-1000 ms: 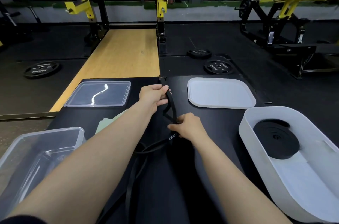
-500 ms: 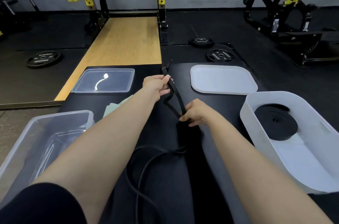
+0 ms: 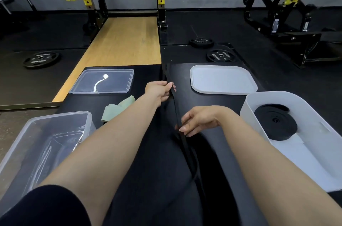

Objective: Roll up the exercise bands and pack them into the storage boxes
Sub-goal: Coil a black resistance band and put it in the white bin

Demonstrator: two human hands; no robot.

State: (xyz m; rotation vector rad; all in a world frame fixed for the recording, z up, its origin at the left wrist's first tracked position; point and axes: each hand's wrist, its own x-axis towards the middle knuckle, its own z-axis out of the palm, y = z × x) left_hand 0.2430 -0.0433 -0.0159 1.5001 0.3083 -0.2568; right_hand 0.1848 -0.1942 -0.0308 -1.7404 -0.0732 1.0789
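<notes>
Setting: a dim gym floor seen from a head camera looking down at two bare forearms stretched over a black mat.
Far left, 9 o'clock: a black weight plate lies flat on the dark floor.
Lower left, 8 o'clock: a clear storage box stands open on the mat's left edge; what is inside it cannot be told.
Left of centre, 10 o'clock: a clear lid lies flat on the mat, catching a streak of light.
Below the lid: a pale green band lies loosely folded, partly hidden behind the left forearm.
Left hand: near centre, fingers curled, pinching the far end of the black band between thumb and fingertips.
Black band: runs taut from the left hand towards 6 o'clock, through the right hand, then trails in a loose loop on the mat between the forearms.
Right hand: just right of centre, nearer the camera than the left hand, thumb and fingers closed in a narrow pinch on the band.
Upper centre, 12 o'clock: a wooden platform between yellow and black rack posts.
Upper right, 1 o'clock: two more weight plates on the floor beyond the mat.
Right of centre, 2 o'clock: a white lid lies flat on the mat.
Right, 3 o'clock: a white storage box stands open, holding a rolled black band lying flat as a coil on white paper.
</notes>
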